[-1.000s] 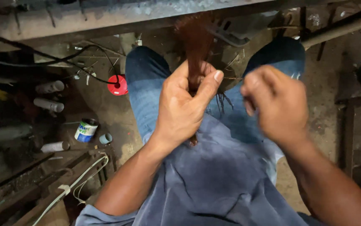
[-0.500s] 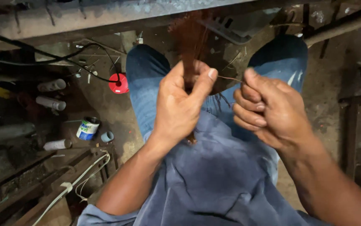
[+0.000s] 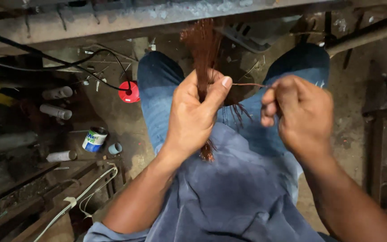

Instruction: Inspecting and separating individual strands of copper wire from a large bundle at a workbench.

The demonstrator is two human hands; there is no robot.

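Note:
My left hand [image 3: 195, 116] is closed around a bundle of thin copper wire strands [image 3: 202, 45] that stands upright, with its lower end poking out under the palm above my lap. My right hand [image 3: 299, 114] pinches a single copper strand [image 3: 247, 84] between thumb and fingers. That strand stretches sideways from the bundle to my right hand. Both hands are over my knees in blue jeans [image 3: 157, 85] and a blue shirt [image 3: 234, 188].
A grey metal beam [image 3: 113, 18] crosses the top. On the dirty floor to the left lie a red round object [image 3: 129, 92] on a black cable, a small paint can [image 3: 95, 139], white tubes [image 3: 56, 93] and a white cord [image 3: 90, 190]. Dark metal frames stand at the right.
My right hand came in to the bundle, took hold of one strand, and has drawn it out to the right. My left hand has kept its grip on the bundle.

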